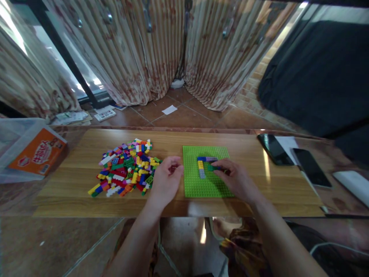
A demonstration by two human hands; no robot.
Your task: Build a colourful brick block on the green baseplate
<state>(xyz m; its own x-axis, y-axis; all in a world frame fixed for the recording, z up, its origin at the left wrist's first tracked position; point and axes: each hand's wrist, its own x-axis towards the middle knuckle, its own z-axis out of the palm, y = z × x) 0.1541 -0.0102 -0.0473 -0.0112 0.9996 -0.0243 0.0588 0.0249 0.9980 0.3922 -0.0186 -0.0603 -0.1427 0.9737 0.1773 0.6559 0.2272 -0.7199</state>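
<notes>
A bright green baseplate [191,188] lies on the wooden board, with a blue brick [201,158], a purple-grey brick [212,159], a yellow brick [200,165] and a grey brick [202,174] forming a corner on it. Over the plate, just right of that corner, my right hand [232,175] pinches a dark green brick [211,167]; whether the brick touches the studs I cannot tell. My left hand [167,181] hovers by the plate's left edge, fingers loosely curled, thumb and index apart, with nothing clearly visible in them. Left of it spreads a pile of mixed bricks [123,173].
A clear plastic box [17,134] with an orange label stands at the far left. Toward the right lie a black phone [275,149], a second dark phone [311,167] and white papers [286,144]. Curtains [161,50] hang beyond the wooden board [167,136].
</notes>
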